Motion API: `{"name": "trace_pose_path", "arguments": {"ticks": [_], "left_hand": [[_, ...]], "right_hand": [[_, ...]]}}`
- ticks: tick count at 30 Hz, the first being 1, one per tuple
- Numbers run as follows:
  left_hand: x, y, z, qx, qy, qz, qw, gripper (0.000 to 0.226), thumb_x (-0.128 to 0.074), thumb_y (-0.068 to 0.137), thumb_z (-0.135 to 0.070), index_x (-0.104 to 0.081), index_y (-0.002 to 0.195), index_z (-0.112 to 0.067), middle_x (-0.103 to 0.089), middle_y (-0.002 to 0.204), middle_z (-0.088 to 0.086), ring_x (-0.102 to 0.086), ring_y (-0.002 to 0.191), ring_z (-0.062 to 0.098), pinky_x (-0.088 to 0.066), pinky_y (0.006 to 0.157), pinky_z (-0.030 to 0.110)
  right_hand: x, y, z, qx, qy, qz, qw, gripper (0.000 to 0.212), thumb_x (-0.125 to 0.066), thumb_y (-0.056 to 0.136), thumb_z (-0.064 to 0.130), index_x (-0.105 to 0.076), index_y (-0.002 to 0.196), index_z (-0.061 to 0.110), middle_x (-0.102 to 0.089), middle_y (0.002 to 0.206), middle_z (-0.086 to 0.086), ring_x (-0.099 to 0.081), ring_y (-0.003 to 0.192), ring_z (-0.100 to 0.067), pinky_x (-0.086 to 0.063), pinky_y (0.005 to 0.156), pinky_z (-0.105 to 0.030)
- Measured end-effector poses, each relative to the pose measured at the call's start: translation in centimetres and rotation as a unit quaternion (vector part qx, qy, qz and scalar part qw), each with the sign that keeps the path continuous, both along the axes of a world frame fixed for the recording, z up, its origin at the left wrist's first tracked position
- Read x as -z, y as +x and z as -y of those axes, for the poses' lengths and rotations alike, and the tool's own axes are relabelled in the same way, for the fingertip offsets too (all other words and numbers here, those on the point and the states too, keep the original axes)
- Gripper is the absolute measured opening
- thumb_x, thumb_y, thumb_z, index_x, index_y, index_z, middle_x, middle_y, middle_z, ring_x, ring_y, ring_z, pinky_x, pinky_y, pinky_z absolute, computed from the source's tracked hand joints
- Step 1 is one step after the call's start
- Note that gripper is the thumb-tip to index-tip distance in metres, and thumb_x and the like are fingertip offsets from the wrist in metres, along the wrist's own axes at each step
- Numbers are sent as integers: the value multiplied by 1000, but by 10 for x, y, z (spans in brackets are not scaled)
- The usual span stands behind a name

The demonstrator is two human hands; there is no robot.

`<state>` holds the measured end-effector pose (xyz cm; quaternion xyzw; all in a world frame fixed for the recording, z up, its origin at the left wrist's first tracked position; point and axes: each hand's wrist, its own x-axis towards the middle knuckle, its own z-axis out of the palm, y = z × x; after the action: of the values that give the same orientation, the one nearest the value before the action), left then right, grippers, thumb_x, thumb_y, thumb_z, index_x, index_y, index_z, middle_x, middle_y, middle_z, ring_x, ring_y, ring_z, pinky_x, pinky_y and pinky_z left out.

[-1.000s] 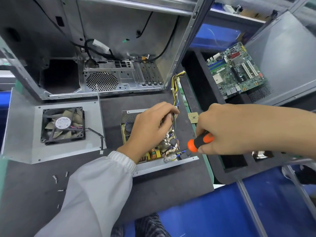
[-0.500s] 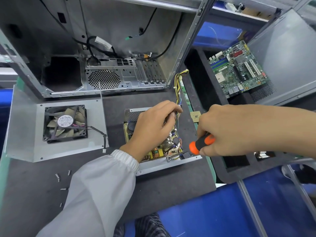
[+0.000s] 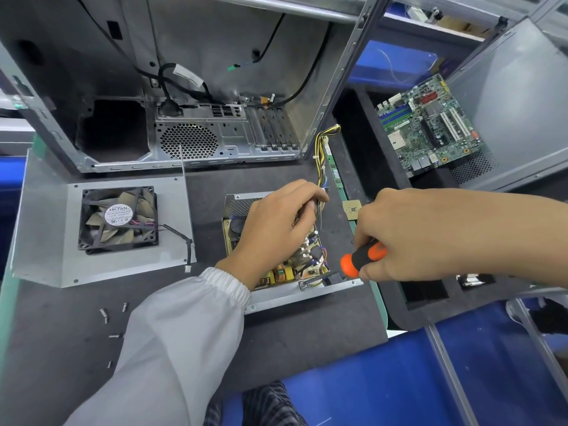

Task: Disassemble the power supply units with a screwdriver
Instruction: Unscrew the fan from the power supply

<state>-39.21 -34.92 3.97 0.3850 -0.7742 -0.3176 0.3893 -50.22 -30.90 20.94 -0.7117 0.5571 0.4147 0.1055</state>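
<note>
Power supply unit [image 3: 246, 207], its cover off and its circuit board exposed, is seen in the single head view lying on a dark grey mat [image 3: 307, 342] that covers a bench with blue surfaces beyond its near and right edges. Behind the mat an emptied computer case [image 3: 215, 87] is stood open toward the camera, with black cables hanging inside it. To the left of the unit a bent metal cover plate [image 3: 46, 241] is laid flat, and a black fan [image 3: 118, 221] is mounted on it. Several loose screws [image 3: 104, 315] are scattered on the mat near the lower left.

The left hand [image 3: 276, 232] is placed on top of the unit, its fingers curled round the wire bundle [image 3: 321, 167] where the yellow and black wires leave the board. The right hand [image 3: 412, 235] is held just beside the unit's right edge and is closed round the orange and black handle of a screwdriver [image 3: 362, 258]; the shaft is angled down and left to the unit's near right corner, where the tip is hidden among the components.

To the right, a dark tray [image 3: 362, 142] is seen with a green motherboard [image 3: 430, 124] resting in it, propped at a tilt. A grey side panel [image 3: 522, 103] is leaned beyond the motherboard.
</note>
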Motion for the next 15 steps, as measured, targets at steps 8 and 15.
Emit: {"name": "trace_pose_path", "arguments": {"ticks": [8, 15], "left_hand": [[0, 0, 0, -1, -1, 2, 1000, 24, -48, 96, -10, -65, 105, -24, -60, 91, -15, -56, 79, 7, -50, 66, 38], [1, -1, 1, 1, 2, 6, 1000, 24, -48, 97, -11, -66, 106, -24, -60, 92, -16, -52, 76, 4, -46, 61, 30]], "right_hand": [[2, -2, 0, -2, -3, -2, 1000, 33, -54, 86, 51, -62, 101, 23, -53, 88, 2, -45, 57, -10, -34, 46, -20], [2, -2, -1, -5, -2, -1, 1000, 35, -55, 86, 51, -64, 102, 22, -56, 89, 1, -47, 58, -13, -35, 46, -20]]}}
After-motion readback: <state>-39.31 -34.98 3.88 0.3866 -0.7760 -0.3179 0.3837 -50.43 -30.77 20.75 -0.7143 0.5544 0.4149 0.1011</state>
